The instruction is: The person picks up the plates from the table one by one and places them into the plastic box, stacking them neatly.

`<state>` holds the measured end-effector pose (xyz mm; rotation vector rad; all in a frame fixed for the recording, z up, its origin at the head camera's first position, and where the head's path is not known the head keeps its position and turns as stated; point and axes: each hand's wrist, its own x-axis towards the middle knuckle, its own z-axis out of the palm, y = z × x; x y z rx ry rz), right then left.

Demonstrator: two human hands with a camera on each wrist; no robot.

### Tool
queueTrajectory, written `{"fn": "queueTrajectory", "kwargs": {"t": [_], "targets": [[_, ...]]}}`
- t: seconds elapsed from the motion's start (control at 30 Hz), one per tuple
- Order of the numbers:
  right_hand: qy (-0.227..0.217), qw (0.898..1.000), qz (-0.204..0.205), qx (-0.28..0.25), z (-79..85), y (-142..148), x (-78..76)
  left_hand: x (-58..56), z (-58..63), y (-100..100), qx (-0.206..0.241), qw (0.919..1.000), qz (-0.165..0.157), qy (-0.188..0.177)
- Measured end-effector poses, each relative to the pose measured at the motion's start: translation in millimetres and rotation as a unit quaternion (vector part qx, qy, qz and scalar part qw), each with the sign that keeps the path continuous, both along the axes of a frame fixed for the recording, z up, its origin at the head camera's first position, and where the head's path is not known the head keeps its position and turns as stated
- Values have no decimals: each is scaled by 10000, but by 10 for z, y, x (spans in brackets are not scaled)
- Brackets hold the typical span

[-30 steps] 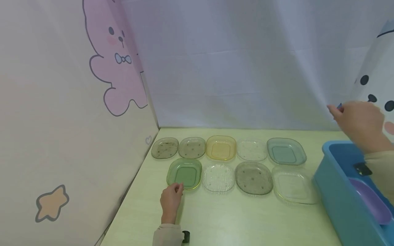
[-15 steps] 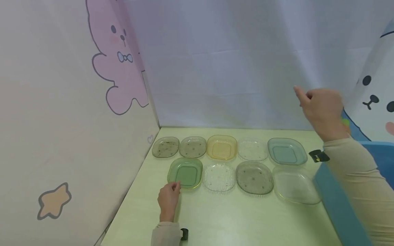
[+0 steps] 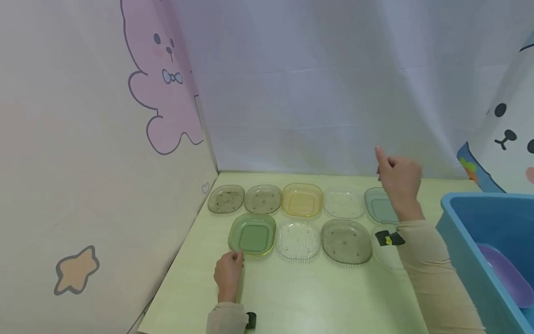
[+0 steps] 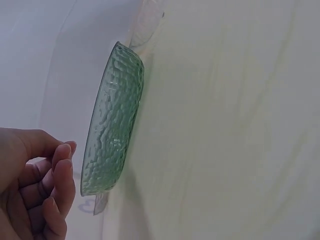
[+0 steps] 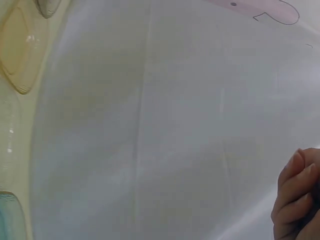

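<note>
In the head view my left hand (image 3: 228, 272) is just in front of the green plate (image 3: 252, 234). The left wrist view shows its fingers loosely curled, thumb against index finger, and a gap to the green plate's textured side (image 4: 115, 120). My right hand (image 3: 400, 183) hangs in the air over the blue plate (image 3: 378, 206), partly hiding it, thumb raised. Its other fingers (image 5: 295, 195) look loosely curled, and no held thing shows. My right forearm partly covers a clear plate (image 3: 383, 260).
The back row also has two grey plates (image 3: 263, 199), a yellow plate (image 3: 302, 200) and a clear plate (image 3: 344, 203). In front lie another clear plate (image 3: 298, 241) and a brownish-grey plate (image 3: 346, 241). A blue tub (image 3: 459, 218) at the right contains a purple item (image 3: 506, 273).
My right hand has moved left from above the blue tub and lowered toward the blue plate. My left hand has stayed near the green plate.
</note>
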<state>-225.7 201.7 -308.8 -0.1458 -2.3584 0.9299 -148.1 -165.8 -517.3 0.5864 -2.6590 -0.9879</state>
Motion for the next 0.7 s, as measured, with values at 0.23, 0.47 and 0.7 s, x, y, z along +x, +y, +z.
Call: {"fn": "queueTrajectory", "kwargs": {"t": [0.23, 0.47, 0.7], "targets": [[-170, 9998, -117, -72, -656, -17, 36, 16, -45, 15, 248, 9994, 217, -84], [-826, 9962, -161, -230, -1245, 70, 199, 12, -51, 37, 553, 9979, 86, -339], [-1203, 9921, -236, -273, -1468, 185, 332, -78, -4, 35, 1098, 9919, -4, -634]]}}
